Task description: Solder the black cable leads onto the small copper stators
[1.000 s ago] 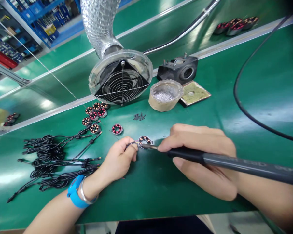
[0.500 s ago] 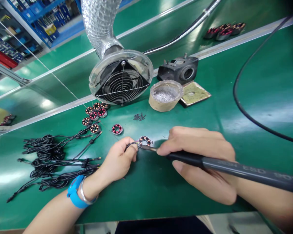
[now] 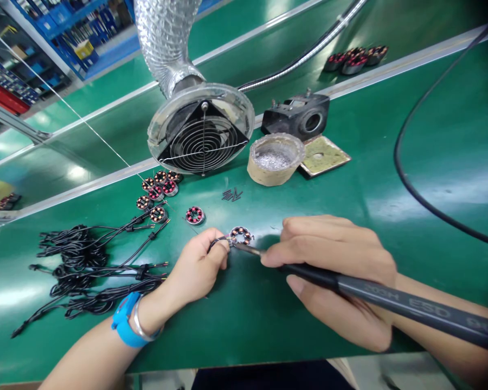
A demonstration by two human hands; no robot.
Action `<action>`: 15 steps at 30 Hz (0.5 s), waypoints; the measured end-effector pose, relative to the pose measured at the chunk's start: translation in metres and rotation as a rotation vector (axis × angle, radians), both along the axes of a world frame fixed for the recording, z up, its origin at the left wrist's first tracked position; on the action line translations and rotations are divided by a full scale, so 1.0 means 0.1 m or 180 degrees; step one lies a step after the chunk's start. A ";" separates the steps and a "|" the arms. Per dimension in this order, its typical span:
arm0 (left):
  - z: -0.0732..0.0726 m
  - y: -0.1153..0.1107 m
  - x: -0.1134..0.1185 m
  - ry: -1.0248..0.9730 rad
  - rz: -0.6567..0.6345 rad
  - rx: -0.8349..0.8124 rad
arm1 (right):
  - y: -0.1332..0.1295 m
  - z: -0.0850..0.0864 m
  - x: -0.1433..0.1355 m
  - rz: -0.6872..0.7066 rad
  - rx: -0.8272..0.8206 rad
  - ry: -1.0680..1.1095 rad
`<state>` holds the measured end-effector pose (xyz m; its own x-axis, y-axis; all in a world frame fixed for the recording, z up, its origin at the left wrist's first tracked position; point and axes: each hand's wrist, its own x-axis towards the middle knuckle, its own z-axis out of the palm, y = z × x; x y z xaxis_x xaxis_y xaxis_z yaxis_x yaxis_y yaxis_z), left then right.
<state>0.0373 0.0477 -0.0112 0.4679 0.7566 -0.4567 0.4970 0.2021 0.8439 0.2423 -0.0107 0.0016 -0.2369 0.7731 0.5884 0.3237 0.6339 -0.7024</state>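
Between thumb and forefinger my left hand [image 3: 203, 264] pinches a thin dark cable [image 3: 216, 242] at the near-left edge of a motor stator [image 3: 241, 235]. The stator is a small ring with copper windings, lying on the green bench. My right hand [image 3: 333, 276] is closed around a soldering iron [image 3: 350, 285] with a dark grey handle. Its metal tip touches or nearly touches the stator's lower left rim, where the cable end meets it. The exact contact is too small to make out. Another stator [image 3: 195, 215] with red windings sits just beyond my left hand.
Several stators [image 3: 158, 189] cluster at the back left, with coiled black cables [image 3: 81, 265] nearer. A fume extractor [image 3: 203, 135] stands behind. To its right are a round tub [image 3: 275, 160], a sponge tray [image 3: 325, 156] and a black iron stand [image 3: 296, 116]. Small black tubes [image 3: 231, 195] lie mid-bench.
My right hand and the iron's handle have shifted slightly down and to the right, while the tip stays at the stator. A faint wisp of smoke shows above the black tubes. My left hand is still.
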 end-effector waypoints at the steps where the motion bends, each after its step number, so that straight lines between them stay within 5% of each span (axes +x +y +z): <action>1: 0.00 0.00 0.00 0.0000 -0.0003 0.0001 | 0.00 0.00 0.00 -0.0017 -0.0012 0.0000; 15: -0.01 -0.01 -0.01 -0.0041 -0.0005 -0.0009 | 0.04 0.05 -0.03 -0.0081 0.0088 0.0141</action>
<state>0.0365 0.0471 -0.0122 0.4749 0.7546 -0.4529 0.4864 0.2039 0.8496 0.2396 -0.0071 0.0065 -0.1907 0.7619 0.6190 0.3089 0.6451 -0.6988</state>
